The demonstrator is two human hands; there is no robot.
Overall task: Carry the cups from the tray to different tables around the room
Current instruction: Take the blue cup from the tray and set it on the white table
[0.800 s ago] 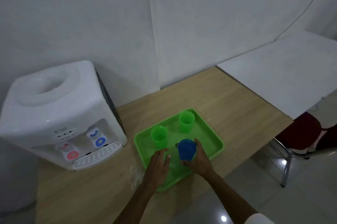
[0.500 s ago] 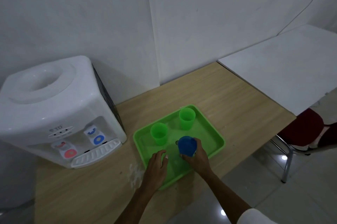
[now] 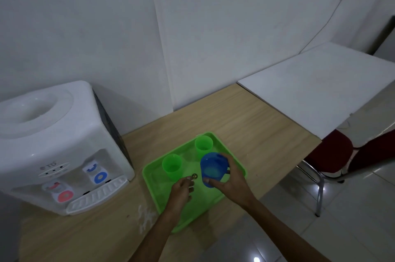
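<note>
Wooden table (image 3: 245, 116): light wood top against the white wall; it bears the green tray near its front edge.
White table (image 3: 320, 86): butts against the wooden table's right end, well right of the tray.
Water dispenser (image 3: 53, 144): white countertop unit to the left of the tray, with a blue tap and a red tap above its drip grille.
Chair (image 3: 329, 155): dark red seat on a chrome frame, on the floor to the right of the tray, partly under the white table.
Green tray (image 3: 237, 163): rectangular, raised rim, turned at an angle to the table edge.
Right hand (image 3: 233, 178): over the tray's right part, fingers and thumb wrapped around the blue cup.
Left hand (image 3: 181, 189): over the tray's middle, fingers curled inward; a small dark thing shows at their tips, but I cannot tell whether they pinch it.
Blue cup (image 3: 212, 168): tilted with its mouth toward the camera, apparently raised off the tray floor.
Far green cup (image 3: 203, 146): upright in the tray's back corner, just behind the blue cup.
Near green cup (image 3: 172, 165): upright on the tray's left part, just beyond the left hand.
</note>
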